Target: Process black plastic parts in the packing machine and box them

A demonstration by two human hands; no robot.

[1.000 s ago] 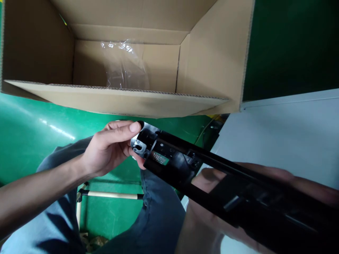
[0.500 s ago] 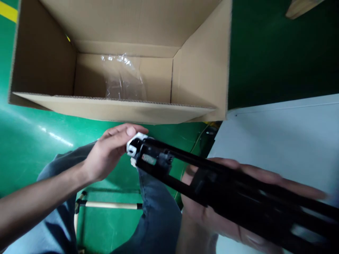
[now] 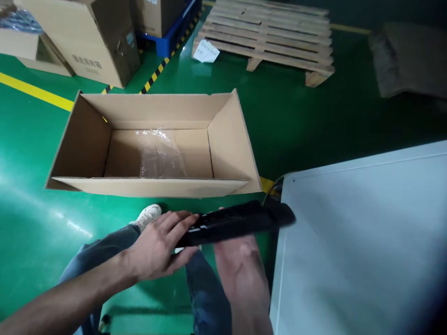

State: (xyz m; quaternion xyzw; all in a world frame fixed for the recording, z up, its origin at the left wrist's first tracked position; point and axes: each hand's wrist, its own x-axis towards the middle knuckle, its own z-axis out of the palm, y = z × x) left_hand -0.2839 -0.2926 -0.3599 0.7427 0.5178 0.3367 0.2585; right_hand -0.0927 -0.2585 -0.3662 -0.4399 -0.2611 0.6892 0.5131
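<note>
In the head view, a long, narrow black part (image 3: 240, 220) lies almost level in front of my knees, its right end slightly blurred. My left hand (image 3: 160, 242) is wrapped round the part's left end, fingers over the top and thumb below. Underneath and behind its middle, my right hand (image 3: 239, 260) supports it, with most of the fingers hidden by the part. Just beyond my hands stands an open cardboard box (image 3: 150, 187) on the floor, a clear plastic bag (image 3: 162, 156) lying inside.
A pale table-like surface (image 3: 363, 232) fills the right side, close to my right hand. A wooden pallet (image 3: 265, 35) lies at the back, with more cardboard boxes (image 3: 94, 51) at the back left. My shoe (image 3: 148, 215) is near the open box.
The black part has swung towards level and now shows a more closed side, with its hollow inside out of sight. My left hand has moved further over its end. The view has widened.
</note>
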